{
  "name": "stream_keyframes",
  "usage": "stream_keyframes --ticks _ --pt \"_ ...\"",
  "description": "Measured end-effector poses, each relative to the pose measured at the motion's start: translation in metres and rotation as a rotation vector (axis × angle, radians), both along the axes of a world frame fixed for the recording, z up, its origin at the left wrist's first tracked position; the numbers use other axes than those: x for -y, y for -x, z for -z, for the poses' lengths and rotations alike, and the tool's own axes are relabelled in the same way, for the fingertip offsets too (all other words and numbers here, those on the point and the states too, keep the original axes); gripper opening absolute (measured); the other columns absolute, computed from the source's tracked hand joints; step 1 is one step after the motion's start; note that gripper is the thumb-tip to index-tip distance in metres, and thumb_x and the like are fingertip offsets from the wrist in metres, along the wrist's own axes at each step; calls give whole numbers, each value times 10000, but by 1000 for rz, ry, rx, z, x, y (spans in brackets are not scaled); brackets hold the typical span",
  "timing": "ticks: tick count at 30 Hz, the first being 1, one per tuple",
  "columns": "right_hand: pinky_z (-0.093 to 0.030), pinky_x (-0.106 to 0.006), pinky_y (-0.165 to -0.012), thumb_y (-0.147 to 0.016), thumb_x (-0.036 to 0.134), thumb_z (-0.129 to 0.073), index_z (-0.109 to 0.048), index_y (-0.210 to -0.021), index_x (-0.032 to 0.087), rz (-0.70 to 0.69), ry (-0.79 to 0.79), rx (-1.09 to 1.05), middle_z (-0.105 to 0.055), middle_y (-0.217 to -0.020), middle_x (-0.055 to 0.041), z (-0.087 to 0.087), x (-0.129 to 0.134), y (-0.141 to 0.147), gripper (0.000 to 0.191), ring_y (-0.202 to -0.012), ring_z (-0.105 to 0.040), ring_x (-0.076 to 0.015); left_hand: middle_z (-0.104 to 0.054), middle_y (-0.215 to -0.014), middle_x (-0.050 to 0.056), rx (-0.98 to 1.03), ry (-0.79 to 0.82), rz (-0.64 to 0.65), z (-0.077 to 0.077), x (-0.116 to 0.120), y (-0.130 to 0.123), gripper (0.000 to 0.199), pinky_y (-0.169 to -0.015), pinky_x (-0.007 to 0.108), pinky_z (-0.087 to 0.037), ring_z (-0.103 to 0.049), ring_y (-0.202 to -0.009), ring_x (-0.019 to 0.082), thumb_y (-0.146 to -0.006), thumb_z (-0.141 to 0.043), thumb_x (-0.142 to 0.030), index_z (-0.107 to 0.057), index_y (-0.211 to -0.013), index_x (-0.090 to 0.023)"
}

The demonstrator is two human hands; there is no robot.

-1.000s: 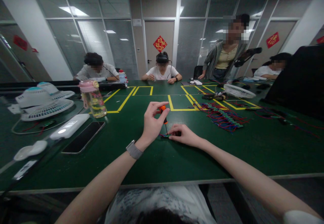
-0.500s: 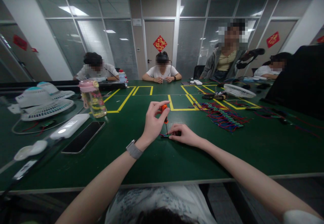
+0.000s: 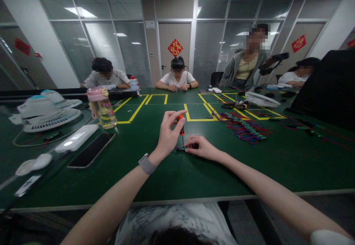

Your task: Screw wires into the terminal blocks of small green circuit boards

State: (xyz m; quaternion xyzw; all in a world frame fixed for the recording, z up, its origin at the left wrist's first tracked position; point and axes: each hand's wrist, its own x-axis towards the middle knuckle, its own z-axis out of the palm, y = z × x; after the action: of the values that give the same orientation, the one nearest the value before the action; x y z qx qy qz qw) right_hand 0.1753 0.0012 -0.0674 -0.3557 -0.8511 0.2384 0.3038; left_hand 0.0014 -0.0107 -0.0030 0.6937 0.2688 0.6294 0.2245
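My left hand [image 3: 170,130] is closed around the orange and black handle of a screwdriver [image 3: 182,127]. The tool stands nearly upright, its thin shaft pointing down at a small green circuit board [image 3: 181,148] on the table. Whether the tip sits in a screw is too small to tell. My right hand [image 3: 200,147] rests on the table and pinches the board's right end between its fingertips. Red and blue wires show at the board's left side.
Several green boards with red and blue wires [image 3: 244,126] lie to the right. On the left are a phone [image 3: 92,150], a white power bank [image 3: 76,138], a pink-lidded bottle [image 3: 101,108] and white fans [image 3: 50,114]. Yellow tape [image 3: 201,119] marks the green table [image 3: 177,186]. Other people are across it.
Both my hands keep nearly the same place, with the screwdriver still over the board. The standing person at the back right has shifted slightly.
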Motion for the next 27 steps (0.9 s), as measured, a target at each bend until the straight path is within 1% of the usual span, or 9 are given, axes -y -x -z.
stream_keyframes --ticks 5,7,10,12,16,18,20,24,27 --pt "-430 -235 -598 -803 272 -660 -740 -950 151 -1 3 -1 -605 -791 -36 1 -1 0 206 -635 -525 -115 -585 -1148 79 102 92 167 1 0 -2 328 -809 294 -557 -620 -899 132 -932 -460 -274 -570 -1235 -217" --pt "-428 -235 -595 -801 269 -662 -740 -947 146 2 6 -3 -601 -787 -37 1 0 0 206 -630 -523 -113 -606 -1078 71 101 92 128 1 0 -3 313 -792 291 -561 -622 -861 132 -903 -518 -278 -593 -1198 -205" --pt "-430 -235 -599 -802 265 -662 -739 -948 155 1 4 -1 -598 -782 -35 0 0 0 199 -639 -523 -117 -569 -988 47 46 8 -24 1 0 -2 240 -782 261 -543 -591 -881 138 -838 -621 -282 -669 -1064 -219" --pt "-433 -237 -608 -802 263 -662 -738 -951 156 -3 0 -2 -599 -787 -35 0 0 0 198 -643 -524 -118 -538 -1001 48 20 -15 -65 0 0 -1 220 -785 249 -534 -575 -906 137 -845 -610 -287 -684 -1046 -233" --pt "-428 -235 -598 -803 266 -659 -739 -949 148 -5 -5 -4 -598 -783 -34 0 0 0 203 -627 -520 -113 -547 -1175 78 76 57 106 2 -1 -1 323 -801 281 -557 -597 -981 151 -936 -441 -285 -596 -1216 -246" --pt "-426 -233 -593 -802 271 -661 -740 -949 155 -1 -4 -2 -597 -779 -31 0 0 0 203 -624 -518 -112 -572 -1199 87 118 87 146 3 -2 -2 347 -817 311 -563 -613 -982 160 -939 -434 -284 -556 -1259 -232" --pt "-426 -234 -596 -801 275 -663 -740 -949 157 3 -2 -1 -599 -783 -31 0 0 0 204 -627 -520 -113 -606 -1141 85 117 87 102 4 -3 -2 338 -805 309 -559 -626 -930 157 -916 -489 -290 -571 -1236 -217" --pt "-425 -238 -604 -801 273 -663 -742 -939 156 10 0 6 -602 -789 -36 0 1 0 198 -640 -525 -118 -568 -981 45 30 -21 -116 4 -3 0 240 -794 265 -513 -588 -866 135 -829 -634 -299 -680 -1054 -229" --pt "-426 -238 -604 -800 261 -661 -741 -937 148 10 3 6 -600 -786 -37 0 1 0 195 -639 -523 -118 -526 -1062 56 -3 -23 -125 3 -3 1 249 -852 275 -491 -573 -943 140 -872 -571 -310 -678 -1089 -250"
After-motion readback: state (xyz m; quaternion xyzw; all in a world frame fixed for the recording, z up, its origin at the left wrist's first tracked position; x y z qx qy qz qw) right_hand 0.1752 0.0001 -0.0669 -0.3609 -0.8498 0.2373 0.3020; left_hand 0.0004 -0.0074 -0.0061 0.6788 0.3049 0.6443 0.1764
